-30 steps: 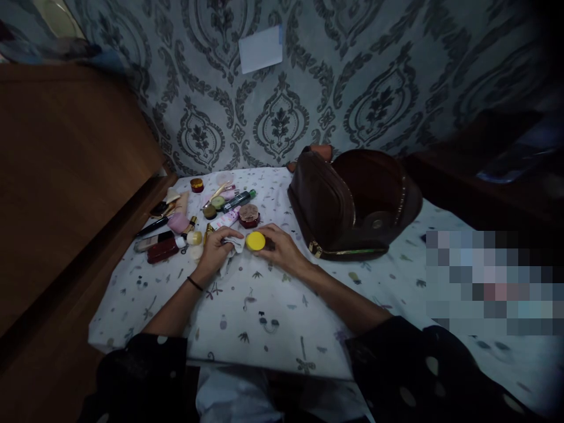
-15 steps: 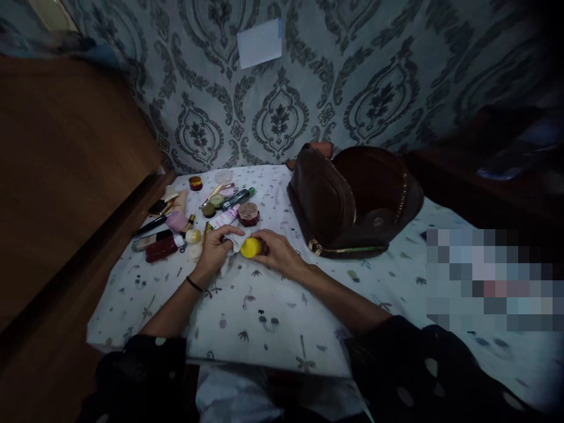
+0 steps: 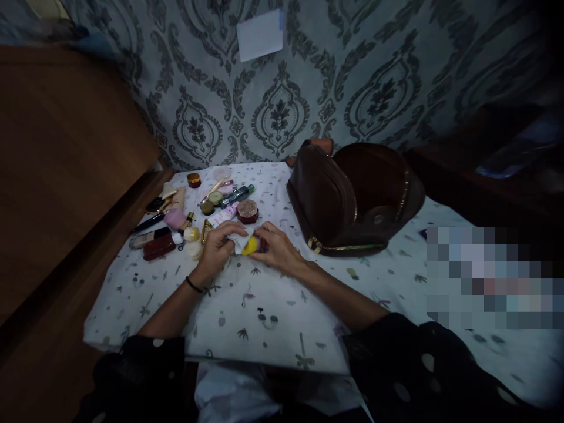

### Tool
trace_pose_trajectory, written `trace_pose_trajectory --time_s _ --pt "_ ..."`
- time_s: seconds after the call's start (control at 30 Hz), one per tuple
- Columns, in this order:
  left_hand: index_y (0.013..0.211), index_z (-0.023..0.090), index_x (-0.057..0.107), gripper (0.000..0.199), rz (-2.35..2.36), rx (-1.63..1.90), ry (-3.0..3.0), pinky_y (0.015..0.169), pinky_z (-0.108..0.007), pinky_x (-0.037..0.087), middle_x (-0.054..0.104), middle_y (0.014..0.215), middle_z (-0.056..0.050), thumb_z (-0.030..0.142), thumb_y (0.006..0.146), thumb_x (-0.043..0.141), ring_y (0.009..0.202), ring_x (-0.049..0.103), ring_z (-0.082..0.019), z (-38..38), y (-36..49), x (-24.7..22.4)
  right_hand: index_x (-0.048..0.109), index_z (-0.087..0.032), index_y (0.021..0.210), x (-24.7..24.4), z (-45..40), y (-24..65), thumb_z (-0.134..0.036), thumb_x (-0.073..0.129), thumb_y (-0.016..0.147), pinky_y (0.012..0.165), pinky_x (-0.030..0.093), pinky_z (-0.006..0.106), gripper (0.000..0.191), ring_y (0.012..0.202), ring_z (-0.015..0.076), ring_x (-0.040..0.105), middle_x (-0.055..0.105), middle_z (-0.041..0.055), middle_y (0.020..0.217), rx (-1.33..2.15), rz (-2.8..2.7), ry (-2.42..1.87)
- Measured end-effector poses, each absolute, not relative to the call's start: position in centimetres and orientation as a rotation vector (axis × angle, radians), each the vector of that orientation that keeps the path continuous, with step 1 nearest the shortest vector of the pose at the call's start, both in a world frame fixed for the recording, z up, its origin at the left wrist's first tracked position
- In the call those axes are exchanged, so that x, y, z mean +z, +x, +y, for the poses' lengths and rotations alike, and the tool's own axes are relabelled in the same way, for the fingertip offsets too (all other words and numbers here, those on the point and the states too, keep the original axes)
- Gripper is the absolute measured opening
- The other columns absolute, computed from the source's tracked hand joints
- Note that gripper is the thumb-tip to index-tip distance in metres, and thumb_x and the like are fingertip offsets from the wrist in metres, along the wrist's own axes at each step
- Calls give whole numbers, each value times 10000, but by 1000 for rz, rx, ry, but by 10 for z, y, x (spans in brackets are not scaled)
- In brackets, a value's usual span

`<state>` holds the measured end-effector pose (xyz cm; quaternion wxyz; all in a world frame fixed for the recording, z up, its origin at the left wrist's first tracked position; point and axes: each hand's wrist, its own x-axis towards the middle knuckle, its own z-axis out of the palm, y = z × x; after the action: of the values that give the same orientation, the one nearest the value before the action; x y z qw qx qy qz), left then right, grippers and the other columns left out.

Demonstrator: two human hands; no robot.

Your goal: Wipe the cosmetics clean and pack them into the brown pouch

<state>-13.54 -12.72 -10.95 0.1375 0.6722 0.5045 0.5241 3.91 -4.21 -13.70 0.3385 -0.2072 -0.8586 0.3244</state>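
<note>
Partly covered now, the bright yellow round lid (image 3: 249, 246) sits farther under the crumpled white cloth or tissue (image 3: 240, 240) than in the earlier frame, where more of it shows.

Behind everything rises a wall (image 3: 279, 111) of grey damask-patterned paper. Below it is the desk, under a white cloth cover printed with small motifs (image 3: 247, 335). At the person's right on it stands a large dark brown leather-look bag (image 3: 326, 200), its zipped mouth gaping. Left of the bag lie cosmetics: a dark red bottle with a white cap (image 3: 159, 247), a dark tube with a green end (image 3: 238, 195), a white and pink tube (image 3: 224, 215), a rounded pink item (image 3: 175, 219), and a squat dark red jar with a glittery pinkish lid (image 3: 248, 212), just beyond the fingers.

Both hands meet near the front of this group. The right hand (image 3: 282, 252) has its grip closed around the small container that bears the yellow lid; its body is mostly hidden by the fingers. The left hand (image 3: 215, 247) has its grip pinched nearly closed on the white cloth, pressing it against the lid.

Wiping the lid appears to be the step in hand. By my judgement, the next move calls for a steady right grip and a small turn of the container, bringing fresh surface under the cloth.
</note>
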Motion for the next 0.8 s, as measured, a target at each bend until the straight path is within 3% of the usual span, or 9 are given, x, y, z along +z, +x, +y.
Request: trace_pose_trajectory --time_s 0.3,0.47,0.67,0.8 --pt "895 195 685 429 1551 1363 2179 899 -356 491 667 1034 -56 -12 649 401 1008 625 -192 -135 -129 -102 628 -165 873 -133 -40 37 -150 728 691 654 416 248 208 743 133 506 531 19 912 962 -2250 -455" --pt "903 194 677 442 1541 1288 2311 905 -364 484 668 1065 -60 -35 651 396 1004 613 -191 -138 -129 -98 634 -159 815 -132 -39 36 -133 710 646 627 383 228 187 695 117 486 520 -17 805 1029 -2230 -533" --pt "892 198 650 399 1476 1221 2536 901 -393 480 682 1050 -56 -52 688 416 1017 569 -214 -139 -125 -95 687 -141 1012 -134 -40 35 -208 714 638 613 396 235 381 632 111 490 575 -31 737 1193 -2103 -657" --pt "875 195 644 395 1436 1168 2620 890 -396 482 686 1048 -59 -80 725 404 1027 547 -216 -140 -120 -95 698 -129 1026 -141 -34 32 -222 711 604 594 403 229 433 621 113 496 597 -39 698 1336 -2006 -705"
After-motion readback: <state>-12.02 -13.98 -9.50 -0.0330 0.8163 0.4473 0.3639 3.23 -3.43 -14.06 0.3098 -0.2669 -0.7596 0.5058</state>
